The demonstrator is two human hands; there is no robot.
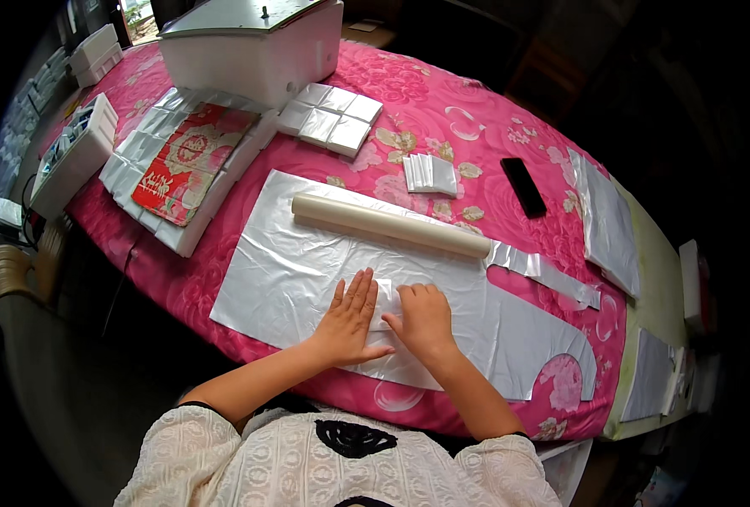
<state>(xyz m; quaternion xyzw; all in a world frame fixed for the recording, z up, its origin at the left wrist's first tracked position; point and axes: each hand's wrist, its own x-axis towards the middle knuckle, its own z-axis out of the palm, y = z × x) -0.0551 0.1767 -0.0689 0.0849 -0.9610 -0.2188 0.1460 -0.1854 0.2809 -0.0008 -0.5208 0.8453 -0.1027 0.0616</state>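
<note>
My left hand (351,323) lies flat with its fingers stretched out, pressing at the left edge of a small folded silvery-white plastic bag (384,292). At the bag's right edge, my right hand (426,319) has curled fingers, with the thumb against the folded plastic. The bag rests on a large silvery plastic bag (265,262) with cut-out handles, spread flat over the table. Just beyond my hands a long cream-coloured roller or tube (392,226) lies across the big bag. One strip-like handle (544,275) extends from under the tube's right end.
A pink flowered tablecloth (485,101) covers the table. Folded packets (333,118), a smaller fanned stack (431,174) and a black phone (523,188) lie beyond. Left stand a red printed bag (191,165) on silvery sheets and a white foam box (248,59); right, stacked bags (605,221).
</note>
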